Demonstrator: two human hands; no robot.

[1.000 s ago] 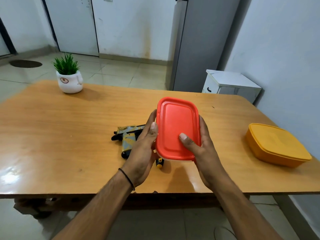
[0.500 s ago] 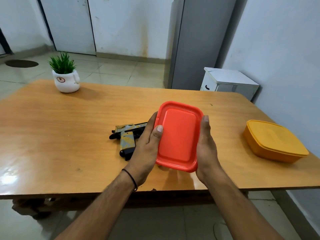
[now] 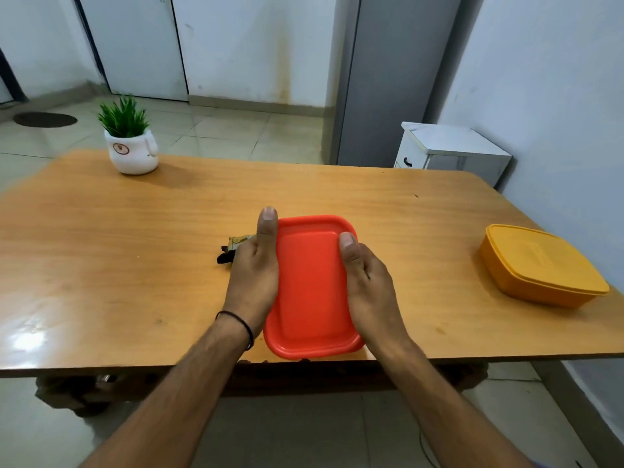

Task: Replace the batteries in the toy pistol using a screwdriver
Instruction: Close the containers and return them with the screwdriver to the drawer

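My left hand (image 3: 256,275) and my right hand (image 3: 368,282) are clamped on the red box (image 3: 310,292), one along each long side. The thumbs lie flat on the lid and the fingers are tucked out of sight below. I judge this two-sided hold is meant to keep the box level and square to me, so the lid can be worked off without spilling whatever is inside, which I cannot see. The box is at the near edge of the worktop (image 3: 135,251), but I cannot tell whether it rests there or hangs just above. Just beyond my left hand lies the toy pistot's visible part, the toy pistol (image 3: 232,248) itself being mostly hidden by that hand, with only a dark tip and a bit of tan body showing. It sits within easy reach for the battery job and looks untouched, so I take the task to be at its very start. Well off to the right sits a closed yellow box (image 3: 540,265). At the far left corner stands a small plant pot (image 3: 132,153), out of the way. Past the worktop are a white cabinet (image 3: 449,146) and a tall grey appliance (image 3: 388,79).
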